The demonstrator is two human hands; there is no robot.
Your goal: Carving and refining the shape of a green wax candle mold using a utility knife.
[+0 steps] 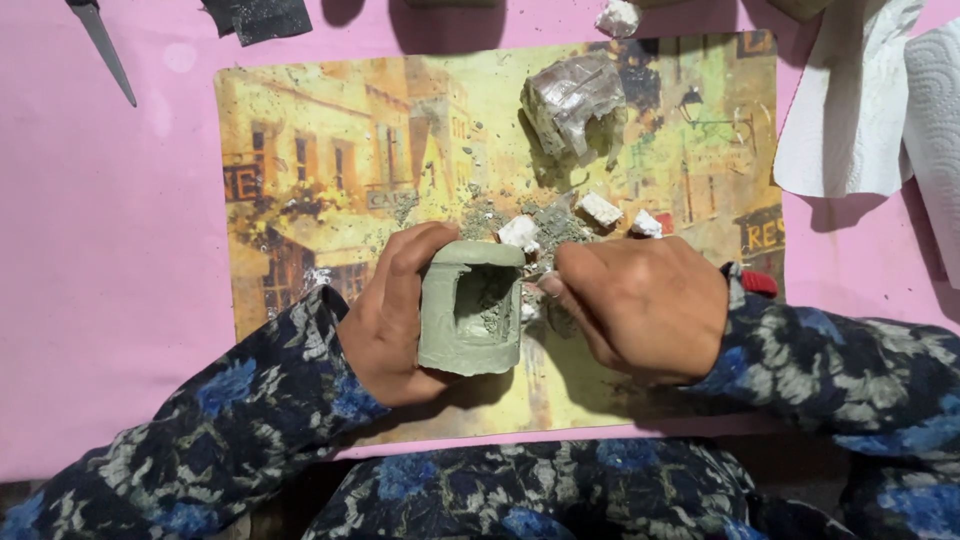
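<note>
My left hand (385, 320) grips a grey-green clay block (470, 310) with a square hollow in its top, holding it just above a printed placemat (320, 170). My right hand (640, 305) is closed around a thin tool whose tip reaches into the hollow; a red handle end (757, 282) sticks out behind the wrist. Grey crumbs and white chunks (600, 210) lie on the mat just beyond the block. A lump wrapped in clear film (575, 100) sits farther back on the mat.
The mat lies on a pink table cover (110, 250). White paper towels (860, 110) are at the right. A metal blade (105, 45) and a dark sheet (260, 18) lie at the far left edge. A white lump (617, 17) sits at the top.
</note>
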